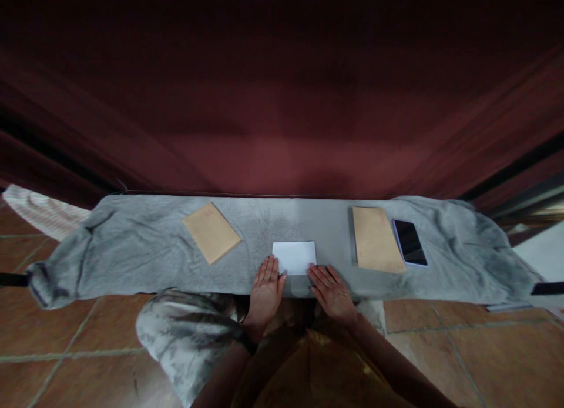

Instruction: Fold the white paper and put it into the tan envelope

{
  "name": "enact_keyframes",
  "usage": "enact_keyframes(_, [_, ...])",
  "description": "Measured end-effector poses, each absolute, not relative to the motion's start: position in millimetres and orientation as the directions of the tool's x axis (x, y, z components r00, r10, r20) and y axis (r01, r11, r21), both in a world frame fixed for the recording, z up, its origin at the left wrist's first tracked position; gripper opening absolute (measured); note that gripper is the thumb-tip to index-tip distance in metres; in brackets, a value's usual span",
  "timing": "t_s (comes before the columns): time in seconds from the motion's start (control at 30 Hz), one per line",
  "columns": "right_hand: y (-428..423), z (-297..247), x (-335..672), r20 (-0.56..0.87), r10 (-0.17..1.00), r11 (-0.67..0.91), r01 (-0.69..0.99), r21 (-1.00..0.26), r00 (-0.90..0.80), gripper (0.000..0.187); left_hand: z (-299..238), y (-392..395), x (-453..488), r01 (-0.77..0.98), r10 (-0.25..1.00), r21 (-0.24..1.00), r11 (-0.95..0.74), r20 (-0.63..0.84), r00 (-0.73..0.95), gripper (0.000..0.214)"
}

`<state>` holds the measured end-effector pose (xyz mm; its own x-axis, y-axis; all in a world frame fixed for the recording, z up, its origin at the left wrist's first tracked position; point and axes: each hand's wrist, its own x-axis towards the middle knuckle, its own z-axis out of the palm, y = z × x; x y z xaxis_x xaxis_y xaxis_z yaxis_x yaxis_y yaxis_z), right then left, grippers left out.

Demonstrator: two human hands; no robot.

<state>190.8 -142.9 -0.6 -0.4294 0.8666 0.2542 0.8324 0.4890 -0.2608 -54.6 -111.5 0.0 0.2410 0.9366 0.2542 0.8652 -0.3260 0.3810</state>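
Note:
A small white sheet of paper (294, 257) lies on the grey cloth (132, 255) near its front edge. My left hand (266, 290) lies flat with fingers stretched out, its fingertips touching the sheet's lower left corner. My right hand (331, 290) also lies flat and open, fingertips at the sheet's lower right corner. Neither hand holds anything.
A tan envelope (211, 231) lies tilted to the left of the sheet. A second tan envelope (376, 238) lies to the right, with a dark phone (409, 242) beside it. A dark red curtain (282, 102) hangs behind. Tiled floor (66, 337) shows below.

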Motion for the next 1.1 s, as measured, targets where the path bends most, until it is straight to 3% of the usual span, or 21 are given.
enact_keyframes(0.23, [-144.4,-4.7,182.8,0.290,0.882,0.448,0.849,-0.279,-0.371,0.049,15.6,-94.3,-48.6,0.688,0.989,0.724,-0.050,0.130,-0.065,0.036])
enact_keyframes(0.43, [-145.8,-5.2,174.2,0.300,0.905,0.386,0.879,-0.281,-0.301,0.048,20.1,-72.0,-52.2,0.258,0.947,0.928,0.268,-0.204,-0.248,0.043])
enact_keyframes(0.57, [-143.7,0.0,165.8,0.295,0.914,0.364,0.881,-0.302,-0.277,0.047,26.2,-71.1,-55.0,0.121,0.940,0.941,0.316,-0.294,-0.171,0.036])
enact_keyframes(0.8, [-134.4,20.5,145.2,0.277,0.931,0.329,0.873,-0.360,-0.237,0.063,60.8,-82.6,-33.2,0.013,0.956,0.957,0.291,-0.291,-0.025,0.035])
enact_keyframes(0.87, [-127.2,27.9,142.8,0.269,0.949,0.276,0.852,-0.444,-0.168,0.058,71.9,-84.8,-26.1,-0.018,0.967,0.967,0.253,-0.252,0.037,0.036])
enact_keyframes(0.93, [-117.9,34.6,143.4,0.257,0.966,0.200,0.732,-0.652,-0.035,0.048,78.1,-86.4,-21.6,-0.074,0.973,0.971,0.228,-0.225,0.051,0.041])
enact_keyframes(1.0, [-108.7,38.8,145.0,0.199,0.971,0.113,0.484,-0.868,0.131,0.041,77.3,-87.4,-19.6,-0.150,0.973,0.963,0.225,-0.229,-0.010,0.047])
enact_keyframes(1.1, [-100.1,38.2,144.0,0.060,0.966,0.028,0.126,-0.992,0.252,0.048,65.3,-90.4,-17.1,-0.186,0.949,0.945,0.270,-0.294,-0.116,0.055])
